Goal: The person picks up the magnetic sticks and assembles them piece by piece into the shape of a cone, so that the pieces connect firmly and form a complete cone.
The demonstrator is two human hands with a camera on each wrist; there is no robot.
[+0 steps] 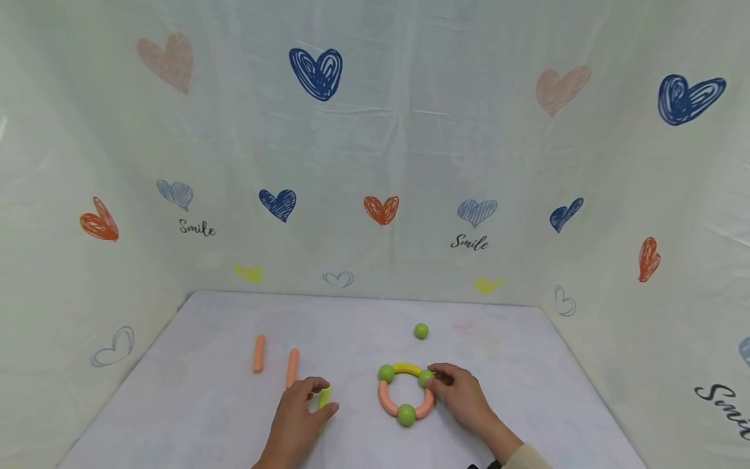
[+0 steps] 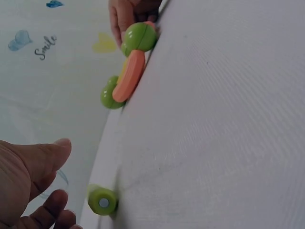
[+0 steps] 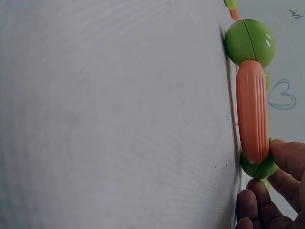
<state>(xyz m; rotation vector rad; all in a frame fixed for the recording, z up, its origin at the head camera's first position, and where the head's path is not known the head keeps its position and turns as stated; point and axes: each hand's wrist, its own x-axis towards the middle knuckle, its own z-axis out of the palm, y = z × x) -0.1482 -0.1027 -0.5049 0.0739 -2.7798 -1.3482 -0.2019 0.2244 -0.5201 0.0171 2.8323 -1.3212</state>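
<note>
A ring of curved pieces joined by green balls lies on the table: a yellow curved rod point(image 1: 407, 369) at the far side and salmon curved rods point(image 1: 385, 399) nearer. With thumb and fingers my right hand point(image 1: 465, 400) pinches the green ball point(image 1: 426, 379) at the ring's right. Beside a yellow-green stick point(image 1: 324, 397) my left hand point(image 1: 295, 420) is spread, thumb and fingers apart. In the left wrist view that stick point(image 2: 102, 201) shows a silvery round spot on its end, and a gap separates it from the fingertips.
Left of the ring lie two straight salmon sticks, one point(image 1: 259, 354) farther out and one point(image 1: 292, 368) partly behind my left hand. A loose green ball point(image 1: 421, 331) sits beyond the ring. A pale curtain point(image 1: 404, 156) printed with hearts surrounds the table point(image 1: 193, 404).
</note>
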